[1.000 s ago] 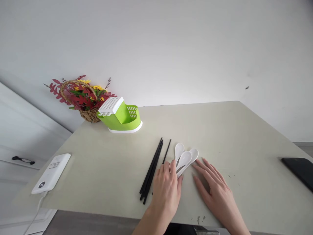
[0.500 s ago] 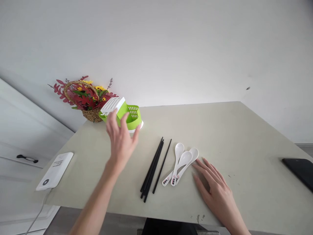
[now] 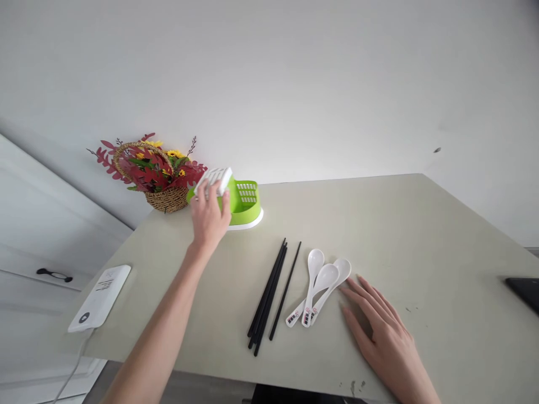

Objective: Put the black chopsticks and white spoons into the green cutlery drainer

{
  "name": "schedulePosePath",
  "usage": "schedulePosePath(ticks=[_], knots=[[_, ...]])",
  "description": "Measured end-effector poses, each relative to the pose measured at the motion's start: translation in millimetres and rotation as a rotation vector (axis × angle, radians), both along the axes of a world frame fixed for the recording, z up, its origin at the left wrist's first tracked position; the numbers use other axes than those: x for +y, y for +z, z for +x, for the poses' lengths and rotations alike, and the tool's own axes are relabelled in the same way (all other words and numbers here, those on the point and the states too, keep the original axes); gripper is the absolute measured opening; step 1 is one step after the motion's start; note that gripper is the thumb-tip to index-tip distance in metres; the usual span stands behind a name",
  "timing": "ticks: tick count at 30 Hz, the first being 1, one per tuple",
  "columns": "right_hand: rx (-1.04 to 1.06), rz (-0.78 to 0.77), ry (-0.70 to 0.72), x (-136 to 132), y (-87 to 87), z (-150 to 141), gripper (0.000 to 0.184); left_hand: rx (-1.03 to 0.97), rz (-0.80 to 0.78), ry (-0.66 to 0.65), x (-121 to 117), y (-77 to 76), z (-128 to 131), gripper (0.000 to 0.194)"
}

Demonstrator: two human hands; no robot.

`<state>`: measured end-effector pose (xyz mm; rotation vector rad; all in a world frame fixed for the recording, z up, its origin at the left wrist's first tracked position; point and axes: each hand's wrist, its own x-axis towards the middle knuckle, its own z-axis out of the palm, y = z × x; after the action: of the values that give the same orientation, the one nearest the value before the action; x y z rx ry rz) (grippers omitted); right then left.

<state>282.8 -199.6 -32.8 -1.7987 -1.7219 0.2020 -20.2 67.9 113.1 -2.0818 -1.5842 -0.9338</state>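
At the back left of the table, my left hand (image 3: 209, 216) is closed on the white slotted top part of a green and white cutlery holder (image 3: 247, 216). The holder's green front compartment has slotted walls; my fingers hide part of the white section. Flat on the table, my right hand (image 3: 381, 331) has its fingers outstretched, the tips close to three white spoons (image 3: 327, 275). These spoons overlap, with printed marks on their handles. Left of them lies a single black chopstick (image 3: 285, 292) beside a bundle of several black chopsticks (image 3: 268, 297).
A wicker basket (image 3: 167, 200) of red and yellow flowers stands behind the holder, near the wall. A white device (image 3: 101, 297) with a cable lies at the left edge of the table (image 3: 379, 224). Part of a black phone-like object (image 3: 524, 293) shows at the right edge.
My left hand has gone from open above the holder to gripping its white part. The holder has shifted right, away from the flower basket. My right hand stays beside the spoons.
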Motion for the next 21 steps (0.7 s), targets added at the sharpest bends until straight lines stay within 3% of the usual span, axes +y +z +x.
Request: schedulePosePath(ticks=[7, 12, 16, 21], knots=[[0.003, -0.001, 0.004, 1.3, -1.0, 0.8, 0.045, -0.044, -0.147, -0.238, -35.9, -4.7, 104.9, 0.071], [0.013, 0.0, 0.01, 2.7, -0.7, 0.8, 0.044, -0.073, -0.204, -0.316, -57.7, -7.9, 166.7, 0.079], [0.033, -0.004, 0.011, 3.5, -1.5, 0.2, 0.043, -0.075, -0.22, -0.377, -66.5, -9.9, 185.0, 0.078], [0.051, -0.007, 0.018, 3.9, -0.8, -0.1, 0.043, -0.057, -0.253, -0.474, -70.8, -10.9, 173.5, 0.067]])
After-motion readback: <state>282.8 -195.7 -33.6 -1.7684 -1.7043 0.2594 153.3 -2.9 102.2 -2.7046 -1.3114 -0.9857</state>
